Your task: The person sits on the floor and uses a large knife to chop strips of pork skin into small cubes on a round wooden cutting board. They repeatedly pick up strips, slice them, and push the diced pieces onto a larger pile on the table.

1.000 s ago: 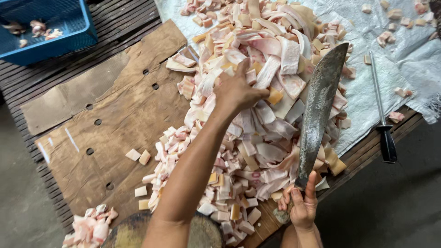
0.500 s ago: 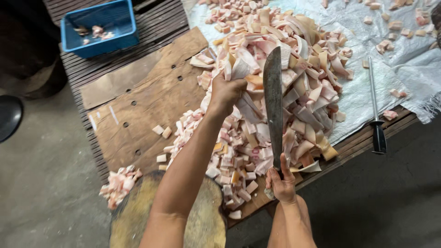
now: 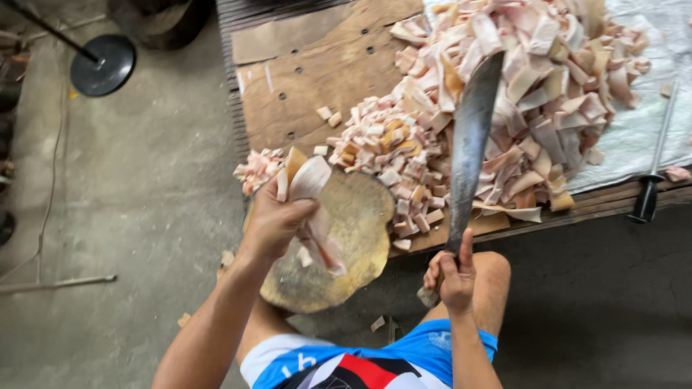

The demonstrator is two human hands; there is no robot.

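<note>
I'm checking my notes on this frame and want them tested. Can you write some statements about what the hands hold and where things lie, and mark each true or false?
1. The left hand holds strips of pork skin. True.
2. The right hand grips a big cleaver with its blade up over the pile. True.
3. The round chopping block is stacked with cut cubes. False: its top is nearly bare; the cubes lie on the cardboard beside it.
4. The sharpening steel is in the left hand. False: it lies alone on the sheet at the right.
5. The pile of uncut strips lies on the floor. False: it is on the table.
</note>
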